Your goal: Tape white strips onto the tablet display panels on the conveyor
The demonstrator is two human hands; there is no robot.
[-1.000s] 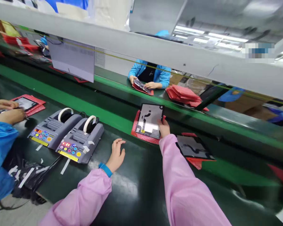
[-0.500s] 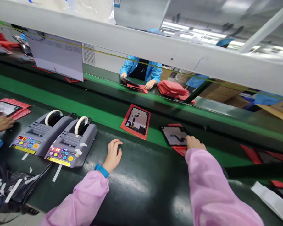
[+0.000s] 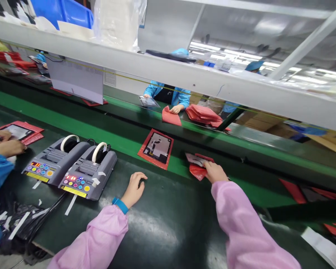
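My right hand (image 3: 215,172) is closed on the near edge of a flat panel lying on a red pouch (image 3: 197,164), lifting and tilting it at the edge of the green belt. My left hand (image 3: 134,188) rests on the dark table with its fingers loosely curved and holds nothing. Another panel on a red pouch (image 3: 156,148) lies flat on the green belt (image 3: 106,134), between my two hands and farther away. Both my arms are in pink sleeves.
Two grey tape dispensers (image 3: 72,166) stand to the left. A person in blue at the far left handles a panel on a red pouch (image 3: 18,131). Across the belt another person in blue (image 3: 168,98) works beside a stack of red pouches (image 3: 203,113). More pouches lie at the right (image 3: 305,188).
My right hand let go of the first panel on the belt, moved right to the second one and now lifts it toward me. My left hand has stayed in place.
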